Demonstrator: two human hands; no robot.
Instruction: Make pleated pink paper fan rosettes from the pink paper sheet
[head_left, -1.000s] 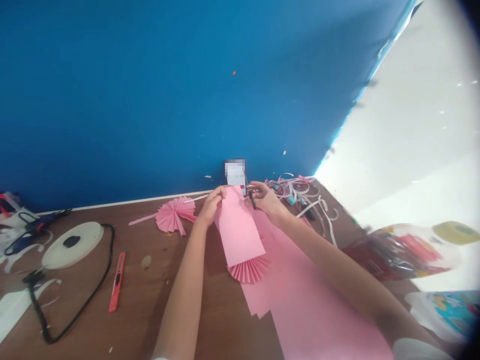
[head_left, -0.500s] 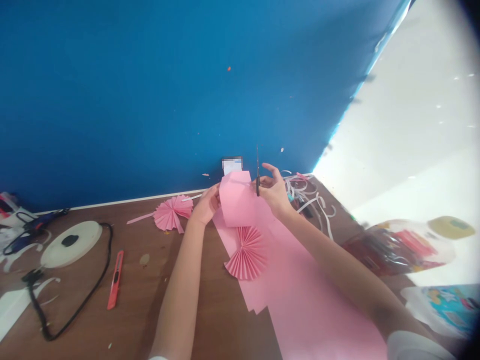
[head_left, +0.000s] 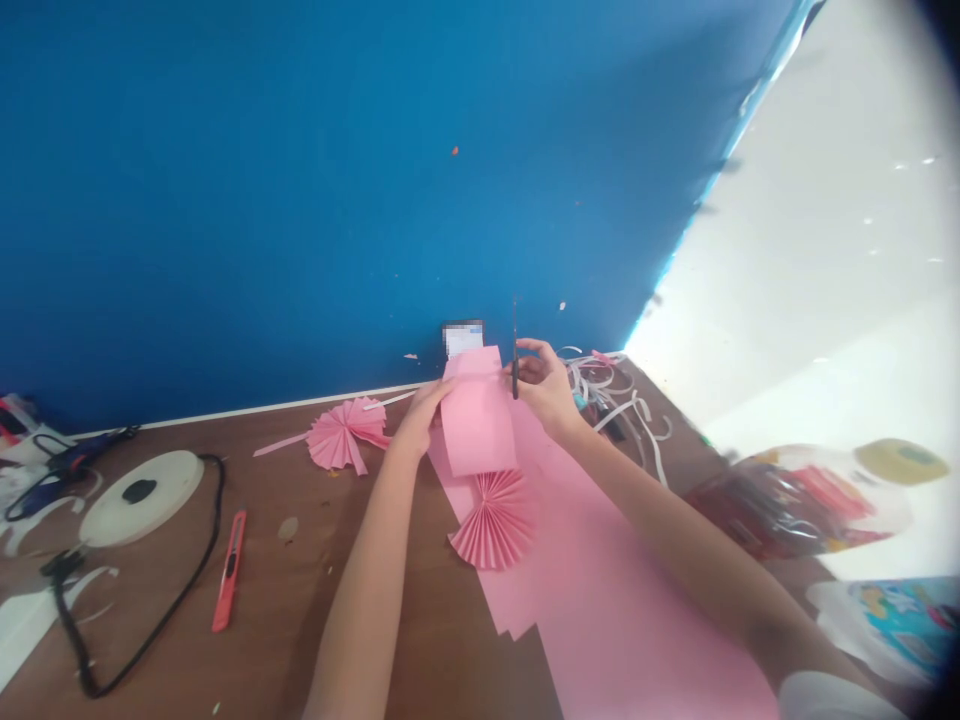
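Head view: the left hand (head_left: pixel 426 420) pinches the left side of a curved, pink rectangular paper sheet (head_left: pixel 480 430), held up near the far edge of the brown wooden worktop (head_left: pixel 300 640). The right hand (head_left: pixel 546 390) grips black-handled scissors (head_left: pixel 515 378), blades pointing up, just beside the sheet's right side; whether its fingertips also touch the paper cannot be told. Below the sheet, a pink pleated paper fan (head_left: pixel 495 525) lies partly over large pink paper (head_left: pixel 637 620) that stretches toward the worktop's near edge. A phone with a lit screen (head_left: pixel 463 337) stands at the far edge, against the blue wall (head_left: pixel 337 200). Tangled white strips (head_left: pixel 600 380) lie near the far right corner.
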